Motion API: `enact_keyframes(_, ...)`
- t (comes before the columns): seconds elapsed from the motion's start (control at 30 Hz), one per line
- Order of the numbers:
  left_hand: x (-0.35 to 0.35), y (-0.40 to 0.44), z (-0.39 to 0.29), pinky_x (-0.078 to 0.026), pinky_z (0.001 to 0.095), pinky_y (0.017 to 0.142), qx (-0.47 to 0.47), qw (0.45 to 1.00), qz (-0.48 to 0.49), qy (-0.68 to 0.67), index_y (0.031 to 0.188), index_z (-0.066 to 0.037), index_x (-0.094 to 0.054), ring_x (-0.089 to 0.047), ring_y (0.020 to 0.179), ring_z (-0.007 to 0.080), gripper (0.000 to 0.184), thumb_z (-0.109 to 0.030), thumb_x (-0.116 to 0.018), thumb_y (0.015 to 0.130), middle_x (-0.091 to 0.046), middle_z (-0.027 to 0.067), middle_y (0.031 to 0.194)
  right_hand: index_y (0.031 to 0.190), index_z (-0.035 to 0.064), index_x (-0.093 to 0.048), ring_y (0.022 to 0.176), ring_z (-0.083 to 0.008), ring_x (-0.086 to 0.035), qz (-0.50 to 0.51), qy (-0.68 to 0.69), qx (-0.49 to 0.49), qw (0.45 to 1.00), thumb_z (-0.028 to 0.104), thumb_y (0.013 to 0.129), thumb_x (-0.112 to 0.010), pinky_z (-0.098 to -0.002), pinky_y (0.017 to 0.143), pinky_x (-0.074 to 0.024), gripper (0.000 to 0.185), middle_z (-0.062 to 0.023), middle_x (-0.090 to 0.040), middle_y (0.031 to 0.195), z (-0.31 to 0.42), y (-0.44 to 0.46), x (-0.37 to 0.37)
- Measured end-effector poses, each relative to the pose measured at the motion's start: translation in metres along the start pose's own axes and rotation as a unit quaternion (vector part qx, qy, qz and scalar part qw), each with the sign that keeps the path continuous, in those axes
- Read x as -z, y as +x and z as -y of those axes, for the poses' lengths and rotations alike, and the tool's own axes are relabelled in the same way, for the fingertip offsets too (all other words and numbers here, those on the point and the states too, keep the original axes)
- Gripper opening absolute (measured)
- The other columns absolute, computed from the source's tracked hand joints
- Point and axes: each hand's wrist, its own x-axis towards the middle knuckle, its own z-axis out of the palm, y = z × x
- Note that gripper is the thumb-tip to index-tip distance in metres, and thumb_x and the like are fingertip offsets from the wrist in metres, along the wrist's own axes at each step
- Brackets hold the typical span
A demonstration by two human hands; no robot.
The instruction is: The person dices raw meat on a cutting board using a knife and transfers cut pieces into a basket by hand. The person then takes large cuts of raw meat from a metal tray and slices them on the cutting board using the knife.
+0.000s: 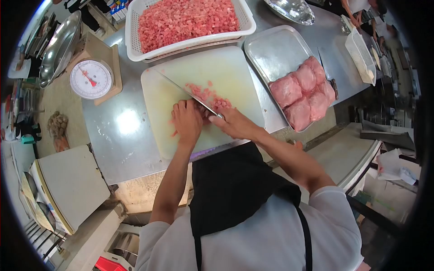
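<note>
My right hand (233, 123) grips the handle of a long kitchen knife (189, 92), its blade slanting to the upper left across the cutting board (235, 67). Close beside the blade, my left hand (187, 121) presses with curled fingers on a piece of raw meat (205, 113), which is partly hidden by the hand and the knife. Small diced meat (221, 103) lies on the far side of the blade. A few scraps are on the board near my left fingers.
Behind the board stands a white basket (246, 22) full of diced meat. At right, a metal tray (266, 47) carries several large meat pieces (307, 95), with another knife (334, 88) beside it. A dial scale (91, 79) stands left. A metal bowl (291, 10) is at the back.
</note>
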Motion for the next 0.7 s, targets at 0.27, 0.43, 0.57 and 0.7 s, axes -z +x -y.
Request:
enact_keyframes(0.27,0.000,-0.007,0.001,-0.043,0.0478,0.087,0.043,0.998,-0.047,-0.013,0.108,-0.007,-0.064,-0.056,0.100,0.0335,0.018,-0.011,-0.063,0.090,-0.059,0.0112,0.103,0.112,-0.0017,-0.064,0.051,-0.0204,-0.061,0.047,0.003,-0.100,0.994,0.046,0.108,-0.052,-0.0363,0.054,-0.0506,0.050,-0.0113,-0.058,0.062,0.037,-0.057,0.023)
enact_keyframes(0.43,-0.001,0.000,0.004,-0.044,0.0475,0.086,0.030,0.999,-0.028,0.000,0.106,-0.007,-0.063,-0.057,0.100,0.0335,0.016,-0.011,-0.063,0.090,-0.058,0.0111,0.102,0.121,-0.0020,-0.063,0.049,-0.0233,-0.060,-0.096,-0.073,0.123,0.985,0.043,0.108,-0.052,-0.0375,0.054,-0.0504,0.049,-0.0125,-0.060,0.064,-0.036,-0.009,-0.035)
enact_keyframes(0.57,0.002,-0.005,0.007,-0.044,0.0474,0.087,0.020,0.996,-0.066,-0.054,0.104,-0.007,-0.063,-0.057,0.100,0.0336,0.015,-0.010,-0.064,0.089,-0.057,0.0115,0.101,0.129,-0.0027,-0.062,0.064,-0.0293,-0.063,0.042,0.010,-0.097,0.994,0.042,0.107,-0.053,-0.0411,0.064,-0.0506,0.050,-0.0172,-0.063,0.075,0.038,-0.025,0.013)
enact_keyframes(0.7,0.008,-0.008,0.003,-0.045,0.0475,0.089,0.046,0.998,-0.031,-0.038,0.103,-0.008,-0.062,-0.057,0.101,0.0340,0.014,-0.009,-0.063,0.089,-0.057,0.0120,0.102,0.126,-0.0045,-0.064,0.093,-0.0428,-0.070,0.091,0.012,-0.211,0.973,0.042,0.106,-0.054,-0.0490,0.087,-0.0524,0.052,-0.0283,-0.068,0.092,0.056,-0.064,0.019)
